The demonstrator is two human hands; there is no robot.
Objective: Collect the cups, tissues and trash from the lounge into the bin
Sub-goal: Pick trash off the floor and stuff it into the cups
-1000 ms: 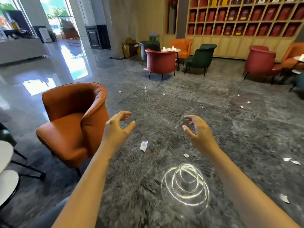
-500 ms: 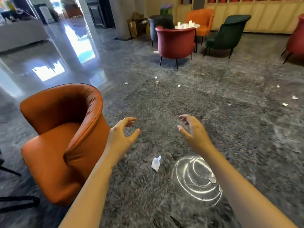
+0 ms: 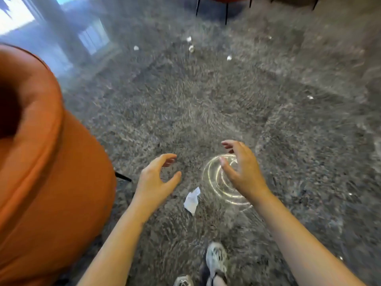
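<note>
A crumpled white tissue (image 3: 192, 200) lies on the grey speckled floor between my two forearms. My left hand (image 3: 155, 180) hovers just up and left of it, fingers loosely curved and holding nothing. My right hand (image 3: 240, 170) hangs to the tissue's right over a bright ring-shaped light reflection (image 3: 214, 178), also empty with relaxed fingers. Several small white scraps lie farther off, such as a paper scrap (image 3: 191, 48), another scrap (image 3: 229, 57) and a far-right scrap (image 3: 309, 97). No bin or cup is in view.
An orange armchair (image 3: 41, 172) fills the left side, close to my left arm. Dark chair legs (image 3: 225, 11) stand at the top edge. My shoes (image 3: 215, 259) are at the bottom. Shiny floor (image 3: 88, 36) reflects window light at the top left.
The view has tilted down and moved forward, so the tissue now lies closer, between my forearms. Both hands stay empty with loosely curved fingers and have lowered toward the floor.
</note>
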